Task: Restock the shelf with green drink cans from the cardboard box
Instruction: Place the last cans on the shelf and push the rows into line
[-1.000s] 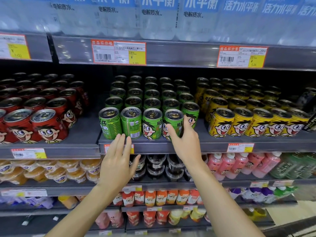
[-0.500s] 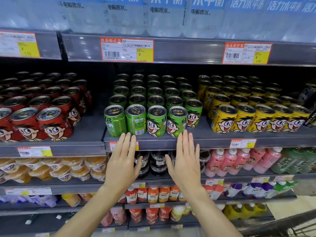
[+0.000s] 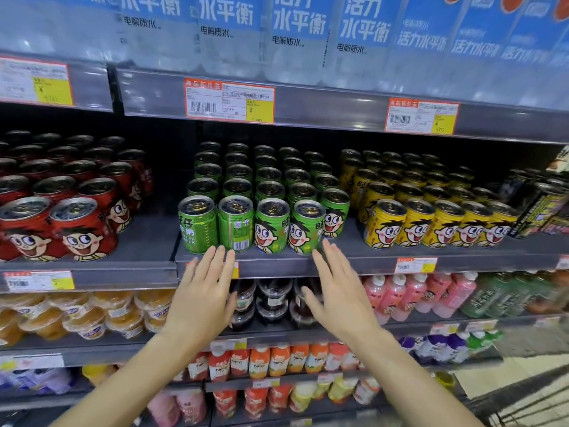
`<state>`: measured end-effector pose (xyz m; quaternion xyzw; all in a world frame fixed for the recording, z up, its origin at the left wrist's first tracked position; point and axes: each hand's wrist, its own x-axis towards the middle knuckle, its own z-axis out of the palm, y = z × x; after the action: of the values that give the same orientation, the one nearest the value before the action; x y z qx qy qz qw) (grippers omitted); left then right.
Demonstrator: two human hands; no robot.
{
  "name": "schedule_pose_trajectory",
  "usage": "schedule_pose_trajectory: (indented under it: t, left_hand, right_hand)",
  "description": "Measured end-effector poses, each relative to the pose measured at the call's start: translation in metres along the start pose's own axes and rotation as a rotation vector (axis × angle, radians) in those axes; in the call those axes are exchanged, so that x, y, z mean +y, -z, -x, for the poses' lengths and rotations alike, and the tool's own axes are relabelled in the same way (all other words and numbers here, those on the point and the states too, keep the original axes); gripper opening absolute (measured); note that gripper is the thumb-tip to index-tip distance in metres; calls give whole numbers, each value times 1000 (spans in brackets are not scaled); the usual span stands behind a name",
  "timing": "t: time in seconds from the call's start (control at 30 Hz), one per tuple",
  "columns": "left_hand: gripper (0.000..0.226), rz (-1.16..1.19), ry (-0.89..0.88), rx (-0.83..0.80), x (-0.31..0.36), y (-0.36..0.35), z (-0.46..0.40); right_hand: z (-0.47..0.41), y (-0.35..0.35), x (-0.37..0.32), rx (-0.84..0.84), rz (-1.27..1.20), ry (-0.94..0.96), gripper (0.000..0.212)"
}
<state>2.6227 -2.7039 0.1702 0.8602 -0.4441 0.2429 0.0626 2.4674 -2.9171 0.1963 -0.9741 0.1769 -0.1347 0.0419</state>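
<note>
Several green drink cans [image 3: 271, 223] stand in rows on the grey middle shelf [image 3: 277, 266], filling it from front to back. My left hand [image 3: 203, 294] hovers flat, fingers straight, just below the shelf's front edge under the two leftmost cans. My right hand [image 3: 335, 291] is also flat and held apart from the cans, its fingertips near the front right green can [image 3: 308, 226]. Neither hand holds anything. No cardboard box is in view.
Red cans [image 3: 77, 223] stand left of the green ones, yellow cans [image 3: 431, 223] to the right. Blue-labelled water bottles [image 3: 292, 32] fill the shelf above. Lower shelves hold fruit cups [image 3: 86, 318], pink bottles [image 3: 415, 294] and orange pouches [image 3: 277, 362]. A trolley edge [image 3: 523, 392] shows at bottom right.
My right hand let go of the front right green can and drew back from the shelf. Both hands now hover flat before the shelf edge. The view moved closer.
</note>
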Motion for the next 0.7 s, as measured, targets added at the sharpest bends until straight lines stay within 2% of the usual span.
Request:
schedule_pose_trajectory:
  t: [0.07, 0.13, 0.23, 0.3, 0.33, 0.4, 0.5, 0.6, 0.7]
  left_hand:
    - [85, -33, -53, -71, -6, 10, -4]
    - [86, -60, -73, -104, -10, 26, -11]
    - [45, -14, -144, 47, -4, 63, -34]
    - [36, 75, -266, 160, 4, 86, -60]
    - [35, 119, -326, 161, 9, 95, -75]
    - [38, 213, -396, 108, 21, 104, -109]
    - [44, 359, -390, -41, 37, 103, -155]
    - [64, 320, -316, -213, 51, 97, -186]
    - [69, 276, -258, -273, 56, 87, -198]
  right_hand:
    - [-3, 28, 13, -58, 57, 58, 70]
    - [-14, 57, 26, -116, 71, 75, 69]
    - [-40, 92, 41, -66, 78, 66, 60]
    - [-61, 108, 48, -15, 75, 35, 58]
    - [-71, 114, 50, -19, 59, 15, 60]
    - [-93, 125, 51, -76, 53, -12, 69]
    - [-119, 135, 47, -197, 67, -37, 74]
    - [-135, 133, 44, -308, 85, -62, 73]
    - [-146, 127, 46, -331, 90, -56, 68]
